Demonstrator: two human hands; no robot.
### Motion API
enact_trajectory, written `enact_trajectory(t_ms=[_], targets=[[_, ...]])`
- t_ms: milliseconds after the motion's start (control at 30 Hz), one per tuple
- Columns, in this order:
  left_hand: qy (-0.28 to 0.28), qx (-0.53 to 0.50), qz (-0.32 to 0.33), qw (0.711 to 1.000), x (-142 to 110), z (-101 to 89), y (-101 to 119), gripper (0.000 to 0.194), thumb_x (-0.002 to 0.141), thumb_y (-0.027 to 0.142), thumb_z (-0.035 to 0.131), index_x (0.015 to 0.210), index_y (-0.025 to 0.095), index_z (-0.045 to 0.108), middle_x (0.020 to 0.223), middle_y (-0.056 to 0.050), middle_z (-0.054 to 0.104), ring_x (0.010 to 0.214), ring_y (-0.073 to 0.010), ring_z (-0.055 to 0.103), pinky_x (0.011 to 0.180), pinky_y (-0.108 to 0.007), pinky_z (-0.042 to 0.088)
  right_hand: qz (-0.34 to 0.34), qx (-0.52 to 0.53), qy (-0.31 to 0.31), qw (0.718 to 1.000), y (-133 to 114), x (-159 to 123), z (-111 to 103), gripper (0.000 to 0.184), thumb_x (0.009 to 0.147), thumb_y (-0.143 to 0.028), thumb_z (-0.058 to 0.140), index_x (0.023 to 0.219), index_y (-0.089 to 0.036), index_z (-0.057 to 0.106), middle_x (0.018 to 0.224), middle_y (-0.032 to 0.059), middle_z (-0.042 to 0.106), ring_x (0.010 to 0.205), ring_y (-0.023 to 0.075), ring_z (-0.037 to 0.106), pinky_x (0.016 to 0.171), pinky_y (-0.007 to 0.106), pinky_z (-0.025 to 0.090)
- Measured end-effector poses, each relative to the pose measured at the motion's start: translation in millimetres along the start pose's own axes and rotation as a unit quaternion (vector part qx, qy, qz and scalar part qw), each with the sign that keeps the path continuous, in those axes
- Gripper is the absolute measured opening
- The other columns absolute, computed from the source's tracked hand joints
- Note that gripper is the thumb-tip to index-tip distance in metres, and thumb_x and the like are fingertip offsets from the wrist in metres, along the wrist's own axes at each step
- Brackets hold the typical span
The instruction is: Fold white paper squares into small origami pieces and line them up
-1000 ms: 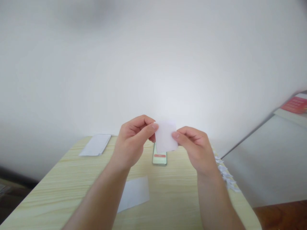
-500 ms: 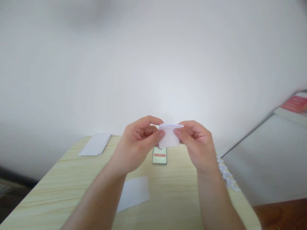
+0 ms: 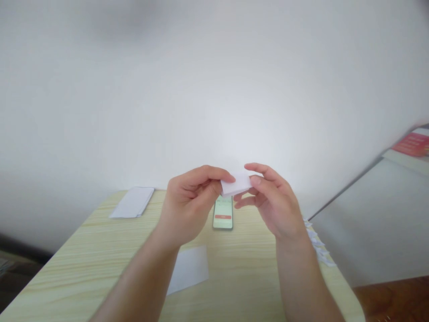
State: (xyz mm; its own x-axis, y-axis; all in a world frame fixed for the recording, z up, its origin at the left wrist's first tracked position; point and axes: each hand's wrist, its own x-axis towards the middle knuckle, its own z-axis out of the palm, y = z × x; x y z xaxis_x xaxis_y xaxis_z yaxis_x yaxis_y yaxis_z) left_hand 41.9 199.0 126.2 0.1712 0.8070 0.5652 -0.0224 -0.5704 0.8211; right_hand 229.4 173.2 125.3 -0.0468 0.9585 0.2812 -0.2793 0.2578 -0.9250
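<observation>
A small folded piece of white paper [image 3: 239,184] is held up above the table, between both hands. My left hand [image 3: 192,201] pinches its left end, index finger on top and thumb at the near side. At the right end, my right hand [image 3: 276,197] has its thumb on the paper; its index finger is raised off it and other fingers reach underneath. Below the paper lies a phone [image 3: 223,217] with a lit screen. A flat white sheet [image 3: 191,269] rests on the table, partly hidden by my left forearm.
On the wooden table [image 3: 241,277], a stack of white paper [image 3: 133,202] sits at the back left. Several small folded paper pieces [image 3: 320,248] line the right edge. The white wall [image 3: 214,89] rises behind. A red printed item [image 3: 412,144] is at the far right.
The folded paper has tipped so its upper face now shows and it looks flatter. My left index finger has moved onto the top; my right index finger has lifted away.
</observation>
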Motion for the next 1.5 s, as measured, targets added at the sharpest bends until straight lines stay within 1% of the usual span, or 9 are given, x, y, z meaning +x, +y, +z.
enact_trajectory(t_ms=[133, 233, 300, 400, 533, 633, 867, 1233, 1500], targets=[[0.005, 0.05, 0.069, 0.996, -2.0, 2.0, -1.4, 0.027, 0.093, 0.008, 0.057, 0.096, 0.023, 0.079, 0.088, -0.001, 0.075, 0.078, -0.014, 0.065, 0.071, -0.027, 0.05, -0.004, -0.002, -0.002, 1.0, 2.5, 1.2, 1.1, 0.023, 0.088, -0.034, 0.08, 0.1, -0.025, 0.064, 0.084, -0.0025, 0.076, 0.08, 0.0195, 0.077, 0.073, 0.037, 0.066], [-0.05, 0.066, 0.109, 0.991, -1.9, -4.1, -0.9, 0.027, 0.092, 0.008, 0.06, 0.101, 0.024, 0.08, 0.098, -0.004, 0.076, 0.087, -0.0174, 0.067, 0.08, -0.03, 0.051, -0.035, -0.025, 0.025, 0.999, 2.9, 1.2, 0.5, 0.02, 0.087, -0.032, 0.081, 0.096, -0.024, 0.065, 0.08, -0.0037, 0.075, 0.075, 0.0168, 0.075, 0.074, 0.035, 0.066], [-0.096, 0.071, 0.105, 0.987, -1.1, -9.9, 1.2, 0.029, 0.089, 0.011, 0.065, 0.11, 0.025, 0.079, 0.105, -0.005, 0.077, 0.094, -0.0203, 0.068, 0.085, -0.033, 0.052, -0.061, -0.064, 0.055, 0.995, 1.3, -0.2, 0.8, 0.019, 0.087, -0.033, 0.08, 0.096, -0.024, 0.067, 0.08, -0.0031, 0.075, 0.072, 0.0155, 0.073, 0.073, 0.033, 0.065], [-0.097, 0.052, 0.054, 0.993, 0.9, -15.1, 3.7, 0.036, 0.09, 0.021, 0.069, 0.126, 0.028, 0.073, 0.099, -0.004, 0.075, 0.091, -0.0198, 0.067, 0.084, -0.032, 0.051, -0.088, -0.133, 0.06, 0.985, -2.5, -5.0, 3.7, 0.015, 0.089, -0.033, 0.078, 0.096, -0.024, 0.068, 0.082, -0.0009, 0.075, 0.075, 0.0163, 0.073, 0.074, 0.032, 0.062], [-0.102, 0.014, -0.03, 0.994, 3.0, -13.5, 2.2, 0.019, 0.095, 0.036, 0.068, 0.107, 0.024, 0.076, 0.079, -0.003, 0.07, 0.072, -0.0165, 0.061, 0.063, -0.028, 0.047, -0.096, -0.197, 0.027, 0.975, -4.8, -12.4, 10.3, 0.011, 0.091, -0.033, 0.075, 0.095, -0.024, 0.07, 0.087, 0.0017, 0.074, 0.082, 0.0177, 0.07, 0.074, 0.032, 0.058], [-0.12, 0.009, -0.045, 0.992, 2.8, -12.0, 0.8, 0.016, 0.095, 0.035, 0.068, 0.094, 0.021, 0.076, 0.079, -0.004, 0.07, 0.072, -0.0165, 0.06, 0.062, -0.027, 0.046, -0.099, -0.203, 0.032, 0.974, -4.4, -15.4, 13.6, 0.011, 0.092, -0.033, 0.074, 0.097, -0.025, 0.07, 0.09, 0.0019, 0.074, 0.082, 0.0173, 0.069, 0.071, 0.03, 0.056], [-0.091, -0.01, -0.03, 0.995, 0.8, -9.6, 1.0, 0.013, 0.094, 0.034, 0.071, 0.095, 0.022, 0.076, 0.083, -0.005, 0.073, 0.076, -0.0173, 0.064, 0.062, -0.028, 0.049, -0.098, -0.14, 0.052, 0.984, -4.4, -13.3, 12.9, 0.014, 0.089, -0.032, 0.08, 0.1, -0.025, 0.074, 0.088, 0.0008, 0.078, 0.079, 0.0162, 0.072, 0.072, 0.029, 0.057], [-0.049, -0.025, -0.003, 0.998, 0.9, -6.0, -2.7, 0.007, 0.091, 0.029, 0.077, 0.09, 0.021, 0.076, 0.082, -0.002, 0.075, 0.073, -0.014, 0.065, 0.064, -0.026, 0.05, -0.125, -0.236, 0.11, 0.957, -11.2, -18.4, 18.4, 0.012, 0.088, -0.03, 0.08, 0.1, -0.027, 0.082, 0.102, 0.0028, 0.082, 0.094, 0.0217, 0.078, 0.085, 0.035, 0.065], [-0.043, -0.025, 0.0, 0.999, 0.8, -4.6, -2.1, 0.006, 0.091, 0.028, 0.077, 0.089, 0.022, 0.077, 0.082, -0.001, 0.076, 0.073, -0.014, 0.067, 0.064, -0.026, 0.052, -0.175, -0.245, 0.129, 0.945, -3.8, -18.0, 19.2, 0.01, 0.089, -0.028, 0.079, 0.099, -0.03, 0.082, 0.099, -0.0007, 0.082, 0.089, 0.0176, 0.078, 0.08, 0.029, 0.065]])
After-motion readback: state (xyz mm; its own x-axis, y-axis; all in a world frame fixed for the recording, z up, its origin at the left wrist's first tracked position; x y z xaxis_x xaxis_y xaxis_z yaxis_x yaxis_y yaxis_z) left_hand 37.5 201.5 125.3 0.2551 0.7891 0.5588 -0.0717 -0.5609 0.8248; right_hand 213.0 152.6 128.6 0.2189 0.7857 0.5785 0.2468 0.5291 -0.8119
